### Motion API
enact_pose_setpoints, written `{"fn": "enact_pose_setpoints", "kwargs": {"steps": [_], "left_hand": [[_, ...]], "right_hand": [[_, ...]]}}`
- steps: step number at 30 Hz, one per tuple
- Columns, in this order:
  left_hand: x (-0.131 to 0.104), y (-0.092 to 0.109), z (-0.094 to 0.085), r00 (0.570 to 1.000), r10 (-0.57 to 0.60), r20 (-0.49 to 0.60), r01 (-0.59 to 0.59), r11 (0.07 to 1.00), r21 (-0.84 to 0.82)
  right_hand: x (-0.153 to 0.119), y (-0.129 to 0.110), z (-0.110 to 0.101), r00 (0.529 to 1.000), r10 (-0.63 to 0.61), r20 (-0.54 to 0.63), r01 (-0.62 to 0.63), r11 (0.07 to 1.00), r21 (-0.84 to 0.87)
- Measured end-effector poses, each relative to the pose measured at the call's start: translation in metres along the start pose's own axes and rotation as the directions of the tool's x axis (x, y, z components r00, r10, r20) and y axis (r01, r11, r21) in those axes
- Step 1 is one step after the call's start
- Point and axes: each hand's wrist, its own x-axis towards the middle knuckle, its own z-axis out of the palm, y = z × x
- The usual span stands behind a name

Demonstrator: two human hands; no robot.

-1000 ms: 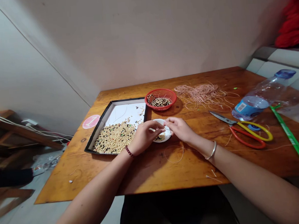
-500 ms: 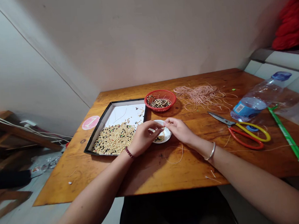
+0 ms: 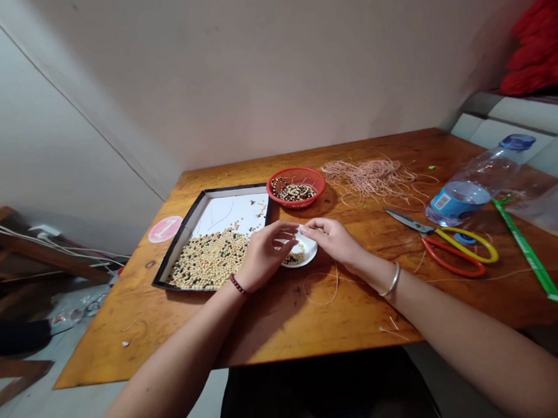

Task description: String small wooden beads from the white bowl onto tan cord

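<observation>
My left hand is over the left side of a small white dish with beads in it; its fingers are bent and parted, with a gap between thumb and index, and nothing can be made out in them. Across the dish, my right hand pinches with thumb and index. A thin pink thread hangs from beneath that hand and loops on the table. Left of the dish lies a black-rimmed tray of cream, black and coloured beads. A red basket behind holds strung beads.
A heap of pink thread lies behind on the wooden table. To the right are open scissors, a tipped water bottle and a green strip. A round pink label lies at the left.
The whole view has shifted slightly. The fingers of my left hand have spread a little and moved slightly apart from my right hand, which keeps its pinch.
</observation>
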Motion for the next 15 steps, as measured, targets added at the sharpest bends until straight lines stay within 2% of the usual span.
{"fn": "enact_pose_setpoints", "kwargs": {"steps": [4, 9, 15], "left_hand": [[0.0003, 0.0008, -0.0007, 1.0, -0.023, -0.011, 0.023, 0.999, -0.023], [0.0007, 0.0048, -0.0007, 0.998, -0.033, -0.05, 0.03, 0.998, -0.053], [0.0008, 0.0059, -0.0002, 0.996, 0.0, -0.093, 0.0, 1.0, 0.005]], "right_hand": [[0.0019, 0.0002, -0.0013, 0.999, -0.005, -0.039, 0.004, 0.999, -0.037], [0.0021, 0.0029, -0.0015, 1.0, -0.027, 0.011, 0.029, 0.992, -0.127], [0.0026, 0.006, -0.0041, 0.995, -0.102, 0.002, 0.099, 0.968, -0.231]]}}
